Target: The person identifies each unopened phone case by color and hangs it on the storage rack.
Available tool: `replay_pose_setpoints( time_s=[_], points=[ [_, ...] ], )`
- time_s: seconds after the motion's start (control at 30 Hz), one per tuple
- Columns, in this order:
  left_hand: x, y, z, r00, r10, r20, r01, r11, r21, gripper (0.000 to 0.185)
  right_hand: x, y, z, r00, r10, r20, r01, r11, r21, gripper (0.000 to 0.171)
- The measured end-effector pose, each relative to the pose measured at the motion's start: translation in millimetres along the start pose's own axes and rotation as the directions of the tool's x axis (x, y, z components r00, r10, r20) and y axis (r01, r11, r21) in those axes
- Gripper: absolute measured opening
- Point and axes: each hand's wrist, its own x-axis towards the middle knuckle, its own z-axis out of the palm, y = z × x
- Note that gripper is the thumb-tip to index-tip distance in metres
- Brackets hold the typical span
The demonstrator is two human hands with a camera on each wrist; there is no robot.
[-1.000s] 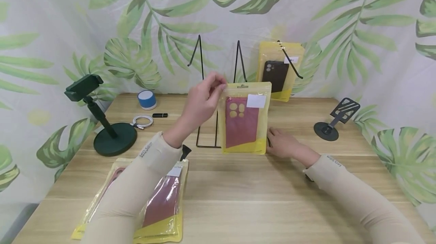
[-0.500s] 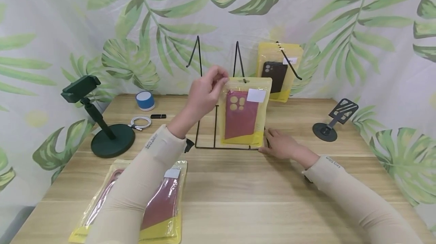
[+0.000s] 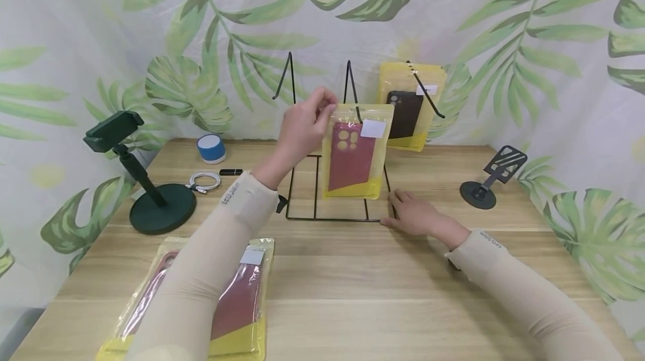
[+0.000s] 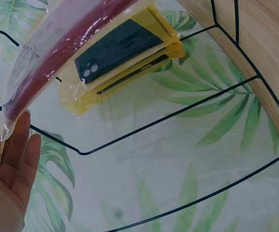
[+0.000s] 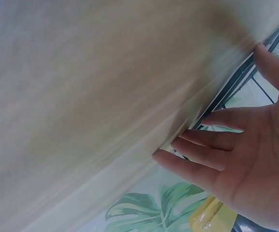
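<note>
Your left hand (image 3: pixel 302 126) pinches the top corner of a yellow-edged clear packet holding a dark red phone case (image 3: pixel 355 152), thumb and fingertips closed on the plastic, and the packet hangs upright in the air over the black wire display rack (image 3: pixel 336 187), its top close to the rack's middle hook. A blank white label sits at the packet's upper right; no writing on it can be read. Your right hand (image 3: pixel 414 214) lies flat on the wooden table (image 3: pixel 363 288) with fingers straight, fingertips touching the rack's front right base wire. Behind, a packet with a black phone case (image 3: pixel 409 109) hangs on the rack's right hook. Near your left elbow a stack of packets with red cases (image 3: pixel 242 308) lies flat on the table. Your beige sleeve (image 3: pixel 237 204) bears small lettering, too small to read. To the left stand a dark green phone holder (image 3: pixel 146 182), a coiled white cable (image 3: pixel 205 181), a black USB stick (image 3: pixel 233 172) and a small blue speaker (image 3: pixel 211 148); a black phone stand (image 3: pixel 491 179) is at the right.
</note>
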Motion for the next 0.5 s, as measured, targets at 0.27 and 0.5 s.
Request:
replay_pose_setpoints(
  time_s=[0.27, 0.5],
  points=[
    [17.0, -9.1, 2.4, 0.999, -0.018, 0.028, 0.016, 0.996, 0.091, 0.016, -0.5, 0.7, -1.4, 1.000, 0.004, 0.001, -0.004, 1.000, -0.011, 0.079],
    [32.0, -15.2, 5.9, 0.998, -0.041, 0.044, 0.032, 0.982, 0.186, 0.018, 1.1, 0.9, -1.4, 0.999, 0.024, 0.028, -0.023, 1.000, -0.006, 0.081]
  ],
)
